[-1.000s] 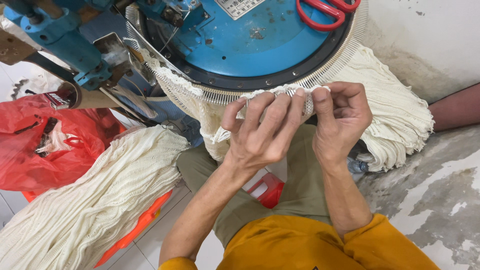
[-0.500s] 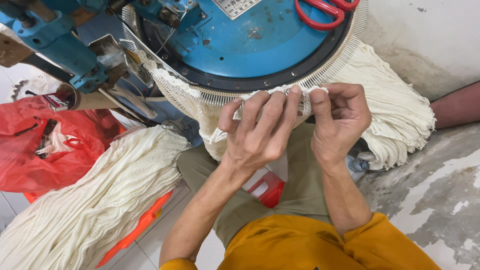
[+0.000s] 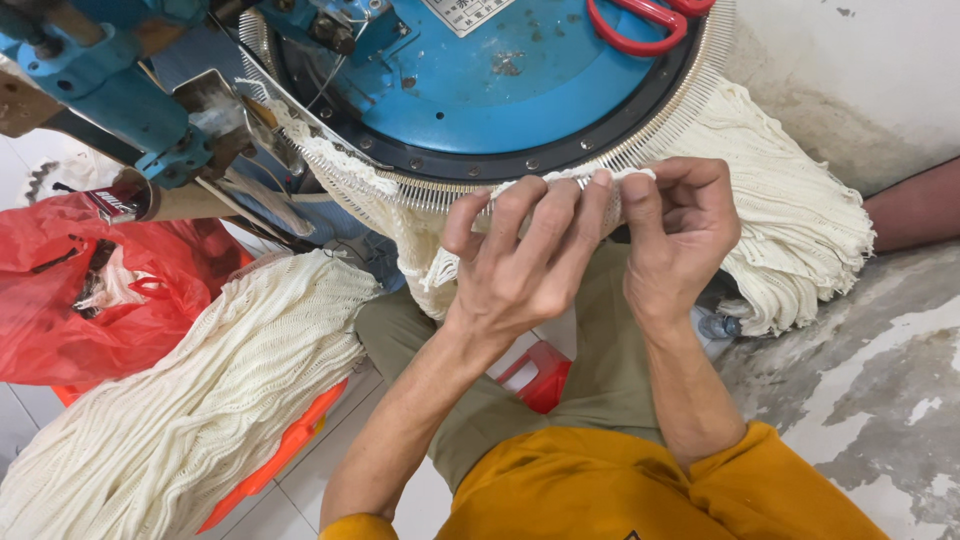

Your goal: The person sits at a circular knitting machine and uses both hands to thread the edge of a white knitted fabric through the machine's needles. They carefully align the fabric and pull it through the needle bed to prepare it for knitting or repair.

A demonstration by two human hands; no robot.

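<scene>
My left hand (image 3: 520, 265) and my right hand (image 3: 680, 235) are side by side at the front rim of a round blue linking machine (image 3: 500, 90). Both pinch the edge of a cream knitted piece (image 3: 430, 250) against the ring of fine metal points (image 3: 640, 150). The fingers of both hands are closed on the fabric edge. The knit hangs down from the ring between my hands and my lap.
Red-handled scissors (image 3: 640, 25) lie on the machine's top. A pile of cream knitwear (image 3: 200, 390) rests on an orange bin at the left, more cream knit (image 3: 800, 220) at the right by the wall. A red plastic bag (image 3: 90, 290) sits far left.
Both hands have shifted slightly along the ring while still holding the knit edge; the view has moved a little.
</scene>
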